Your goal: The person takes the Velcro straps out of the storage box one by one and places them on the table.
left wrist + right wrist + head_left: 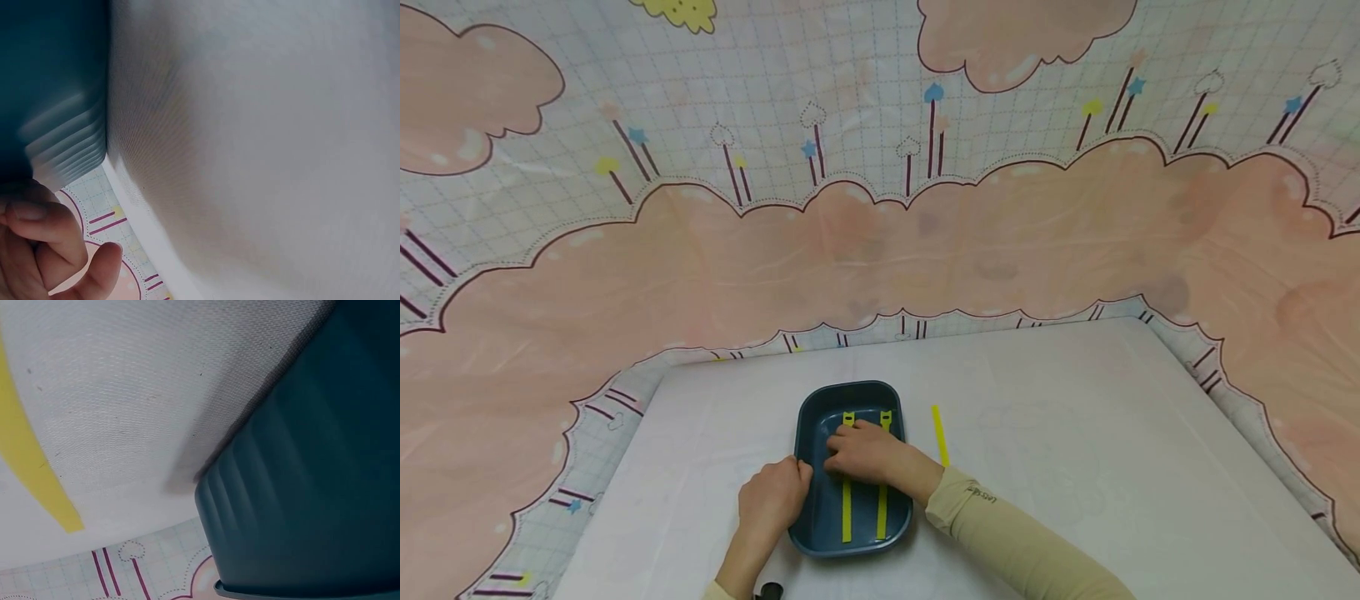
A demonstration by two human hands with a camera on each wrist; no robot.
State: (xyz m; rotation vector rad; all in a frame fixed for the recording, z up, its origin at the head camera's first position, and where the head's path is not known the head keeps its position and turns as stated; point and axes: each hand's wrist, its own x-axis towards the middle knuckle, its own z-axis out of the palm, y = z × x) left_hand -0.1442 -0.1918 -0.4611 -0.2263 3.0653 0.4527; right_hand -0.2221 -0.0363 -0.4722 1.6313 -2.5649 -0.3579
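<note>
Left hand [772,497] grips the tray [864,521] by its left wall. Right hand [871,452] is inside, across the left strip [847,512] and right strip [882,512], fingers bent; can't tell if it's pinching anything. Both strips lie lengthwise in the tray. Third strip [941,435] is on the table [1075,433], right of it.

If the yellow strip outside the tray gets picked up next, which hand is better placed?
Probably the right hand: that yellow strip lies on the table on its side of the tray, near the right sleeve. The left hand grips the tray's opposite edge. The right would first need to leave the tray.
</note>
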